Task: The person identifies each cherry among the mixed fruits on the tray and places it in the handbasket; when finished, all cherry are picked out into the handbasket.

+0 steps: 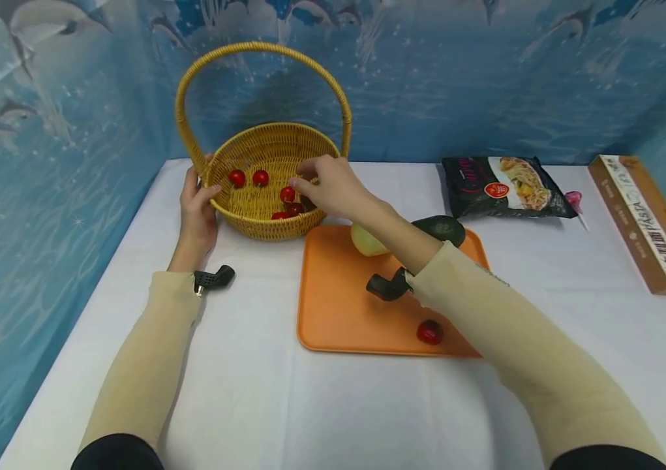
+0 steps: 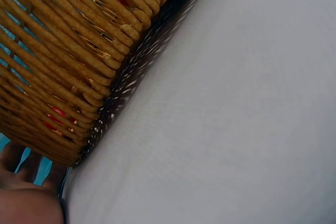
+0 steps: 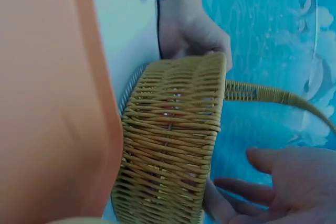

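A yellow wicker basket (image 1: 274, 225) with a tall arched handle stands at the back left, tilted slightly toward me. Several red cherries (image 1: 260, 177) lie inside it. My left hand (image 1: 196, 212) grips the basket's left rim, thumb in front and fingers behind. Over the right rim, my right hand (image 1: 333, 186) reaches into the basket with its fingers bent loosely. In the right wrist view its thumb and fingers stand apart beside the wicker rim, and nothing shows between them. Below those fingers, a darker cherry (image 1: 307, 202) is partly hidden.
An orange tray (image 1: 338, 313) sits right of the basket. On it are a dark red round fruit (image 1: 429, 331), a pale green fruit (image 1: 366, 241) and a dark green avocado-like item (image 1: 441, 228). Behind lie a black food packet (image 1: 503, 188), a lollipop (image 1: 575, 201) and a brown pasta box (image 1: 650, 225).
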### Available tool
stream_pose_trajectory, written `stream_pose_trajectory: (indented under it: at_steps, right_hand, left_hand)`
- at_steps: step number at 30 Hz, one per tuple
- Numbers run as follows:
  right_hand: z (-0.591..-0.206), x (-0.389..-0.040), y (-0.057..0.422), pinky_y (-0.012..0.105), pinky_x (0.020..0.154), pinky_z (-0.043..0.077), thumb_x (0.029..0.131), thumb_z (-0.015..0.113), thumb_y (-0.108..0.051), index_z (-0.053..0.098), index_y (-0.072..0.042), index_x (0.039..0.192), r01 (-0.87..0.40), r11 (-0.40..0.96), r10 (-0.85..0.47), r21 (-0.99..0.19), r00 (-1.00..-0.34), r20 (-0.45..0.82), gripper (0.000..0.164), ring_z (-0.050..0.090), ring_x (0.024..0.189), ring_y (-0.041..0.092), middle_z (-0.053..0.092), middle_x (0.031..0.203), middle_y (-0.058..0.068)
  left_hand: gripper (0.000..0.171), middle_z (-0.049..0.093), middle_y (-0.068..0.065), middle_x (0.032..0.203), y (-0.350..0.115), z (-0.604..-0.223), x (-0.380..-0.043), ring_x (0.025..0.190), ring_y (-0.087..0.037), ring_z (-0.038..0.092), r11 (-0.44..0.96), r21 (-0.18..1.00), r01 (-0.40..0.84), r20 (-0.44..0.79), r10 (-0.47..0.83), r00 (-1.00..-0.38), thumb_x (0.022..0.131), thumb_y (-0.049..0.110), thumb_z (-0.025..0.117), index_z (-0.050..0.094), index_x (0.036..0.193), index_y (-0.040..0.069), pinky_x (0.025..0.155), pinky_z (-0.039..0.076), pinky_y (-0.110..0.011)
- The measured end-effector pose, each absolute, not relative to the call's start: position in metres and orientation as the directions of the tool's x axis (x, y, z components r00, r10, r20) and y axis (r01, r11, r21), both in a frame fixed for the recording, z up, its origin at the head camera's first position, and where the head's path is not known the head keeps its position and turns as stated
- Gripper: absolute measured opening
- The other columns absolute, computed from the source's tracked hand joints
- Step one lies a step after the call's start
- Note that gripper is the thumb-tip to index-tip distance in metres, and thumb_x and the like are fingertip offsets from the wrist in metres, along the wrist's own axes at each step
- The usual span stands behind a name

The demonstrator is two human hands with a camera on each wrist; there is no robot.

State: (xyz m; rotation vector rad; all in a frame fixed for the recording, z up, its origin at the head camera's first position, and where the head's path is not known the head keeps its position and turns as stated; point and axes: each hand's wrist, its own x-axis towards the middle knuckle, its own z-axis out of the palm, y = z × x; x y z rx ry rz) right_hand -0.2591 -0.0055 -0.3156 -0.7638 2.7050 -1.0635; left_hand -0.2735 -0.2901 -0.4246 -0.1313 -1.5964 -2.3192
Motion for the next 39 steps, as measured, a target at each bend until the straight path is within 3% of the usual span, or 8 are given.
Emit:
stream_pose_trajectory:
  at_steps: [5, 11, 15, 20, 28, 34, 39]
  right_hand:
    - [-0.316, -0.236, 0.018, 0.037, 0.1, 0.057, 0.106, 0.065, -0.025, 0.061, -0.001, 0.145, -0.516, 0.534, -0.569, -0.669, -0.805, 0.168, 0.046, 0.072, 0.118, 0.025, 0.066, 0.143, 0.014]
    - [-0.306, -0.199, 0.059, 0.036, 0.097, 0.058, 0.103, 0.069, -0.028, 0.067, -0.011, 0.14, -0.597, 0.496, -0.605, -0.631, -0.758, 0.242, 0.041, 0.072, 0.114, 0.016, 0.073, 0.13, 0.003]
    - [-0.305, -0.175, 0.093, 0.039, 0.098, 0.058, 0.102, 0.071, -0.032, 0.069, -0.02, 0.138, -0.569, 0.499, -0.595, -0.654, -0.773, 0.219, 0.038, 0.073, 0.113, 0.012, 0.074, 0.128, -0.003]
    - [-0.315, -0.15, 0.134, 0.042, 0.103, 0.055, 0.101, 0.073, -0.028, 0.068, -0.024, 0.139, -0.548, 0.518, -0.587, -0.657, -0.786, 0.193, 0.039, 0.074, 0.112, 0.013, 0.074, 0.129, -0.002]
    - [-0.34, -0.112, 0.18, 0.038, 0.093, 0.059, 0.097, 0.077, -0.027, 0.068, -0.032, 0.136, -0.544, 0.548, -0.616, -0.636, -0.776, 0.134, 0.039, 0.075, 0.109, 0.011, 0.073, 0.128, -0.011]
    - [-0.352, -0.104, 0.196, 0.032, 0.092, 0.059, 0.093, 0.082, -0.025, 0.07, -0.03, 0.132, -0.549, 0.51, -0.653, -0.662, -0.749, 0.117, 0.041, 0.075, 0.109, 0.011, 0.073, 0.129, -0.011]
    - [-0.356, -0.11, 0.2, 0.031, 0.098, 0.056, 0.09, 0.084, -0.033, 0.073, -0.029, 0.129, -0.534, 0.524, -0.674, -0.663, -0.736, 0.061, 0.041, 0.07, 0.115, 0.006, 0.073, 0.127, -0.014]
  left_hand:
    - [0.06, 0.051, -0.012, 0.154, -0.289, -0.424, -0.275, 0.142, -0.027, 0.046, -0.321, 0.896, 0.306, 0.252, -0.2, -0.947, 0.091, 0.002, 0.053, 0.054, 0.149, 0.014, 0.113, 0.034, -0.035]
    - [0.061, 0.047, -0.013, 0.158, -0.289, -0.42, -0.279, 0.147, -0.029, 0.042, -0.313, 0.892, 0.325, 0.272, -0.202, -0.941, 0.091, 0.002, 0.053, 0.054, 0.15, 0.014, 0.115, 0.032, -0.035]
    - [0.06, 0.048, -0.012, 0.158, -0.288, -0.419, -0.281, 0.148, -0.028, 0.041, -0.325, 0.891, 0.316, 0.261, -0.204, -0.944, 0.091, 0.003, 0.055, 0.055, 0.149, 0.015, 0.115, 0.032, -0.034]
    - [0.06, 0.049, -0.012, 0.157, -0.288, -0.42, -0.281, 0.146, -0.028, 0.044, -0.325, 0.891, 0.318, 0.262, -0.205, -0.943, 0.091, 0.002, 0.055, 0.055, 0.149, 0.014, 0.116, 0.032, -0.036]
    - [0.062, 0.049, -0.014, 0.155, -0.287, -0.422, -0.279, 0.139, -0.027, 0.047, -0.312, 0.896, 0.315, 0.262, -0.201, -0.944, 0.09, 0.0, 0.051, 0.051, 0.152, 0.01, 0.111, 0.035, -0.034]
    - [0.062, 0.051, -0.013, 0.153, -0.288, -0.424, -0.278, 0.138, -0.027, 0.047, -0.302, 0.901, 0.312, 0.263, -0.192, -0.946, 0.091, 0.001, 0.051, 0.051, 0.152, 0.011, 0.111, 0.036, -0.035]
    - [0.06, 0.051, -0.013, 0.152, -0.291, -0.425, -0.274, 0.136, -0.027, 0.047, -0.31, 0.895, 0.319, 0.262, -0.212, -0.941, 0.091, -0.001, 0.051, 0.055, 0.149, 0.014, 0.111, 0.035, -0.036]
